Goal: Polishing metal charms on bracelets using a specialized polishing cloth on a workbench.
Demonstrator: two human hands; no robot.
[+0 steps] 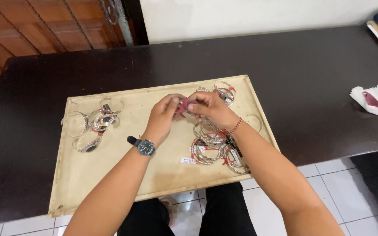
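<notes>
Lying crosswise between hands point(165, 114): red cloth point(183, 105)

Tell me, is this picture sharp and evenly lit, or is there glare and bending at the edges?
Head view: soft, even light; the hands, left and right, and the red piece they pinch look fairly sharp. A pale sheen lies across the dark table; the bracelets glint. The tray edges bow slightly, which suggests a wide lens.

A tray point(123, 175) lies on a table point(320, 78). Bangles point(93, 124) sit at the tray's nine o'clock, more bangles point(213, 148) at four o'clock, and a tissue point(372, 100) lies at the table's three o'clock.
</notes>
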